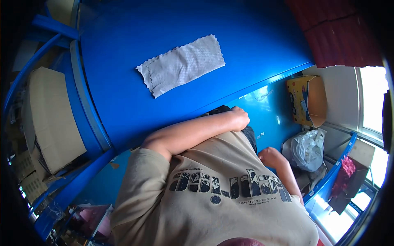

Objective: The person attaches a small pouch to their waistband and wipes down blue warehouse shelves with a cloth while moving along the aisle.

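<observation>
A folded light grey cloth (184,65) with wavy edges lies on the blue tabletop (123,37), out of reach of both hands as they are now. My left arm crosses in front of my body. My left hand (240,119) is closed at the right of my waist, just below the table's front edge, near dark clothing. My right hand (271,157) is also closed, a little apart from the left, beside my beige printed T-shirt (230,201). What either hand holds, if anything, is hidden.
To the right stand an open yellow cardboard box (305,100) and a white plastic bag (307,149). A blue rack with a brown cardboard box (55,119) is on the left. Dark red material (340,37) hangs over the table's far right corner.
</observation>
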Demonstrator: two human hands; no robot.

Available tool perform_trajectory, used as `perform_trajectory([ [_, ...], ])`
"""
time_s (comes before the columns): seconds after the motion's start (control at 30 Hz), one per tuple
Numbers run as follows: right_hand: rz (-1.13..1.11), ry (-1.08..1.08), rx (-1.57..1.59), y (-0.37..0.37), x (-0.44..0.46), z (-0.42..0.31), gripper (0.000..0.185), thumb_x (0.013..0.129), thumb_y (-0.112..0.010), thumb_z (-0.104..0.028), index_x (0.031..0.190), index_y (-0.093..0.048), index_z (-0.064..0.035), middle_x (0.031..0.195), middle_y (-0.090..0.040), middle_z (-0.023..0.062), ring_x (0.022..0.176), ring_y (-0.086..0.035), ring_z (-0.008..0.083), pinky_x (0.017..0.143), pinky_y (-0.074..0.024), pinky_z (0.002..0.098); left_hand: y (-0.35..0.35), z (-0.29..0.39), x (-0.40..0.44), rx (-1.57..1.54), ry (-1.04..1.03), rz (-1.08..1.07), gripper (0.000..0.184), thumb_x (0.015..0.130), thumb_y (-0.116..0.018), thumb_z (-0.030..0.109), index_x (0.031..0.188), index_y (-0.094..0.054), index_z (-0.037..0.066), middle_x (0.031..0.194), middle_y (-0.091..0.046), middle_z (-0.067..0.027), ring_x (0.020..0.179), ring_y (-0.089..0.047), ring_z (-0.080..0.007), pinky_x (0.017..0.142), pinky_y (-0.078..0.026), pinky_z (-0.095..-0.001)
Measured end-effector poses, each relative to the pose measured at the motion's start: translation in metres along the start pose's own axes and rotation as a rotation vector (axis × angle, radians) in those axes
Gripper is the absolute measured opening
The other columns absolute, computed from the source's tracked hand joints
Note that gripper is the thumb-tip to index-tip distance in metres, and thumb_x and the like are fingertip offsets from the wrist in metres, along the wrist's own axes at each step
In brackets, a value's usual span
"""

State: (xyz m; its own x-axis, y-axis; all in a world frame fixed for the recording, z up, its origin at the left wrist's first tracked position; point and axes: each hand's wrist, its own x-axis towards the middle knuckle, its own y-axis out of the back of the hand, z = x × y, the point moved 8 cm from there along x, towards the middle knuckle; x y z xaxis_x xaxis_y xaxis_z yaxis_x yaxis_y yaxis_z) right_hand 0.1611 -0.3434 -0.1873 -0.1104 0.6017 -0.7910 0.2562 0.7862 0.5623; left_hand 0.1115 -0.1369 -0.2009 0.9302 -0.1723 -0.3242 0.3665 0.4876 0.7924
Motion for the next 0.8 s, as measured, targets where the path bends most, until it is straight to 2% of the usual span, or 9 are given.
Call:
perform_trajectory([
  [0.17,-0.035,0.113,-0.172,-0.053,0.016,-0.006,0.017,0.086,-0.072,-0.017,0.098,-0.083,-0.0112,0.094,-0.080,0.0080,0.082,-0.074,0.0316,0.077,-0.0589,0.0385,0.000,0.003,0.006,-0.003,0.007,-0.056,0.019,0.090,-0.067,0.013,0.101,-0.081,0.007,0.103,-0.079,-0.0164,0.089,-0.074,-0.0345,0.077,-0.056,-0.0515],
  [0.3,-0.165,-0.044,0.290,0.007,0.010,0.005,0.025,0.086,-0.075,-0.022,0.106,-0.082,-0.0080,0.096,-0.080,0.0108,0.081,-0.074,0.0326,0.079,-0.0593,0.0393,0.047,0.010,-0.029,-0.196,-0.042,0.086,0.020,0.090,-0.065,0.007,0.106,-0.077,0.005,0.105,-0.077,-0.0163,0.092,-0.072,-0.0355,0.082,-0.057,-0.0517],
  [0.4,0.447,-0.224,0.297,0.162,0.012,0.007,0.035,0.086,-0.080,-0.016,0.118,-0.078,-0.0030,0.104,-0.080,0.0117,0.083,-0.075,0.0313,0.077,-0.0591,0.0375,0.094,-0.006,-0.069,-0.311,-0.069,0.511,0.023,0.089,-0.066,0.006,0.111,-0.075,0.003,0.111,-0.076,-0.0154,0.096,-0.072,-0.0344,0.086,-0.057,-0.0494],
  [0.47,1.020,0.084,0.311,0.254,0.015,-0.020,0.029,0.090,-0.075,-0.008,0.118,-0.078,-0.0027,0.101,-0.078,0.0140,0.079,-0.068,0.0255,0.072,-0.0553,0.0362,0.131,-0.019,-0.115,-0.408,-0.142,0.929,0.027,0.089,-0.067,0.005,0.115,-0.072,0.001,0.116,-0.075,-0.0145,0.099,-0.072,-0.0333,0.089,-0.057,-0.0470],
  [0.53,1.102,0.193,0.395,0.324,0.024,-0.066,0.032,0.090,-0.075,-0.004,0.122,-0.075,-0.0023,0.114,-0.078,0.0145,0.085,-0.074,0.0316,0.074,-0.0584,0.0361,0.159,-0.048,-0.164,-0.302,0.054,1.055,0.031,0.090,-0.068,0.005,0.121,-0.070,0.003,0.123,-0.072,-0.0133,0.106,-0.070,-0.0296,0.096,-0.055,-0.0422],
  [0.63,1.159,0.504,0.183,0.363,0.091,-0.125,0.030,0.093,-0.075,-0.009,0.123,-0.074,-0.0032,0.130,-0.073,0.0140,0.113,-0.070,0.0328,0.096,-0.0566,0.0401,0.139,-0.109,-0.205,0.018,0.534,1.007,0.043,0.095,-0.065,0.016,0.135,-0.065,0.003,0.149,-0.057,-0.0201,0.136,-0.054,-0.0394,0.117,-0.041,-0.0504],
  [0.7,1.060,0.624,-0.180,0.359,0.144,-0.168,0.047,0.102,-0.066,-0.028,0.143,-0.063,-0.0059,0.152,-0.058,0.0167,0.141,-0.054,0.0359,0.119,-0.0411,0.0478,0.119,-0.131,-0.215,0.111,0.613,1.022,0.046,0.095,-0.064,0.020,0.138,-0.063,0.002,0.153,-0.053,-0.0209,0.140,-0.049,-0.0410,0.119,-0.037,-0.0523],
  [0.73,1.064,0.663,-0.187,0.355,0.165,-0.175,0.047,0.102,-0.066,-0.028,0.143,-0.063,-0.0059,0.152,-0.058,0.0167,0.141,-0.054,0.0359,0.119,-0.0411,0.0478,0.108,-0.138,-0.223,0.180,0.674,1.020,0.049,0.096,-0.063,0.024,0.140,-0.062,0.002,0.156,-0.049,-0.0217,0.144,-0.044,-0.0427,0.121,-0.032,-0.0543],
  [0.8,0.998,0.681,-0.255,0.339,0.202,-0.190,0.065,0.108,-0.049,-0.046,0.161,-0.043,-0.0079,0.169,-0.038,0.0174,0.157,-0.033,0.0356,0.130,-0.0211,0.0511,0.093,-0.147,-0.240,0.316,0.794,1.008,0.057,0.097,-0.060,0.032,0.145,-0.058,0.001,0.164,-0.042,-0.0232,0.152,-0.034,-0.0460,0.125,-0.023,-0.0583],
])
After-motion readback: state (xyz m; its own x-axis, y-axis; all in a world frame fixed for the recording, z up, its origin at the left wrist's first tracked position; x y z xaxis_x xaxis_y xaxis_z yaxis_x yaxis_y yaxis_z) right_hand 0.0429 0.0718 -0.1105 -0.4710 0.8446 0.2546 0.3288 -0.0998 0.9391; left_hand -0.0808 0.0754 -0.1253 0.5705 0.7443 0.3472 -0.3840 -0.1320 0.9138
